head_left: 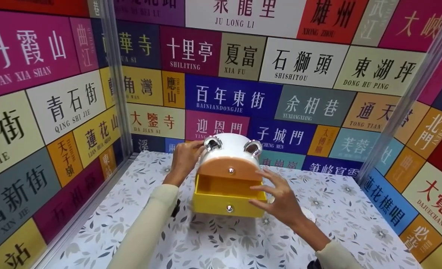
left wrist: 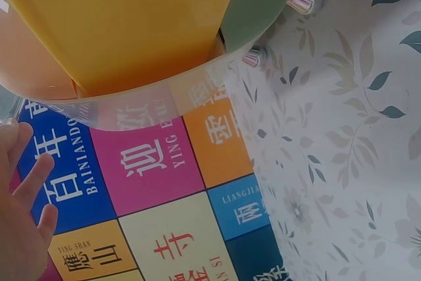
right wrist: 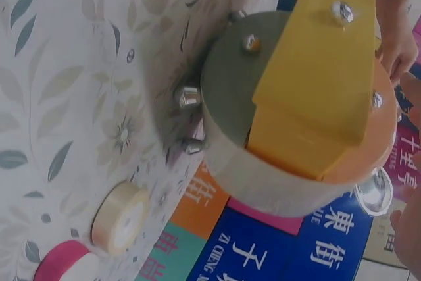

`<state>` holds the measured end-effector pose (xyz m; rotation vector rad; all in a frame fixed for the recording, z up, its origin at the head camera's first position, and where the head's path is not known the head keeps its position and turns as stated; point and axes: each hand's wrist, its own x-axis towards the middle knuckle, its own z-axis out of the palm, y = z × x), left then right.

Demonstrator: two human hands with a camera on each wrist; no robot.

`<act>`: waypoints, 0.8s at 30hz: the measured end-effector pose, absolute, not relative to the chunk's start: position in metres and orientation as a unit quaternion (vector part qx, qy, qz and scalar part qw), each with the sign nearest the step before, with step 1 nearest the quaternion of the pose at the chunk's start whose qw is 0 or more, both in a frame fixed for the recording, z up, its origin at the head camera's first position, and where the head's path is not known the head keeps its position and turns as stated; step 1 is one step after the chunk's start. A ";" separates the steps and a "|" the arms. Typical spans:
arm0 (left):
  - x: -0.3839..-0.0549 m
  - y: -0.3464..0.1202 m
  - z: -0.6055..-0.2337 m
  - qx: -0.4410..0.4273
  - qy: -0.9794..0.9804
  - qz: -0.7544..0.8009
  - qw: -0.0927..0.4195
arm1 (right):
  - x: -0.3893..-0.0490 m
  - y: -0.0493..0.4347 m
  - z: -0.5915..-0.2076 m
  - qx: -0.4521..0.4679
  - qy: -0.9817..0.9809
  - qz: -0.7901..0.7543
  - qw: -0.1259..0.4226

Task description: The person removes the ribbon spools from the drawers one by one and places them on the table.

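Note:
A small rounded chest of drawers (head_left: 231,144) with a white shell and shiny ring-shaped ears stands on the table. Its yellow drawer (head_left: 228,204) is pulled well out and looks bare inside. Above it the orange drawer (head_left: 223,167) is in; a green drawer (right wrist: 230,74) below shows in the right wrist view. My left hand (head_left: 185,158) is at the shell's left side, fingertips right at the silver ear (head_left: 212,143), fingers loosely spread in the left wrist view. Beside the yellow drawer's right wall, my right hand (head_left: 280,196) has its fingers spread, fingertips overlapping the drawer in the head view.
In the right wrist view, a cream roll (right wrist: 120,218) and a pink-edged roll (right wrist: 66,262) lie on the table to the chest's right. The tabletop (head_left: 221,248) has a leaf-patterned cover. Panels with coloured lettered tiles (head_left: 228,93) enclose it at the back and sides.

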<state>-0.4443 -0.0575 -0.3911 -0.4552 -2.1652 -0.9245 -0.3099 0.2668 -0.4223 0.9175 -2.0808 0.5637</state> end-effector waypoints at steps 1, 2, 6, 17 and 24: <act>-0.444 -0.058 -0.391 -0.177 -0.841 -0.359 0.363 | -0.311 0.263 -0.424 0.371 -0.814 0.219 0.390; -0.444 -0.058 -0.390 -0.178 -0.841 -0.360 0.364 | -0.311 0.259 -0.427 0.380 -0.810 0.213 0.392; -0.443 -0.057 -0.390 -0.179 -0.840 -0.362 0.362 | -0.311 0.245 -0.437 0.396 -0.804 0.195 0.399; -0.443 -0.056 -0.391 -0.178 -0.836 -0.368 0.366 | -0.306 0.224 -0.454 0.362 -0.809 0.154 0.437; -0.445 -0.057 -0.392 -0.178 -0.837 -0.369 0.363 | -0.309 0.214 -0.461 0.360 -0.814 0.153 0.429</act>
